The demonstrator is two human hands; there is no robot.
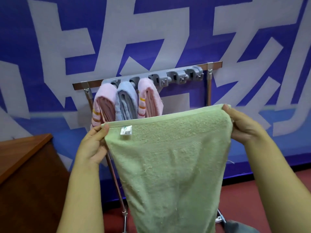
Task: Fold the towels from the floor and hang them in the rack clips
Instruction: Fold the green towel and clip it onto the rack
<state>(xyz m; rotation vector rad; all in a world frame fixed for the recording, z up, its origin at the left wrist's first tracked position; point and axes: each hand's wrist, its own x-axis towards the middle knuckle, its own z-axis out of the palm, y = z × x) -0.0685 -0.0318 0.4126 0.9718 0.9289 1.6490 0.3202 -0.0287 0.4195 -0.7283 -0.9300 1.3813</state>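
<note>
A green terry towel [170, 162] is held spread at centre, its top corners pinched by the left hand [92, 145] at nine o'clock and the right hand [242, 126] at three o'clock.

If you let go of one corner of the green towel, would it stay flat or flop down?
Probably flop: the green towel already sags between the left hand and right hand. It likely won't slip easily, since its surface looks fuzzy. It seems light, held by just pinched corners.
</note>
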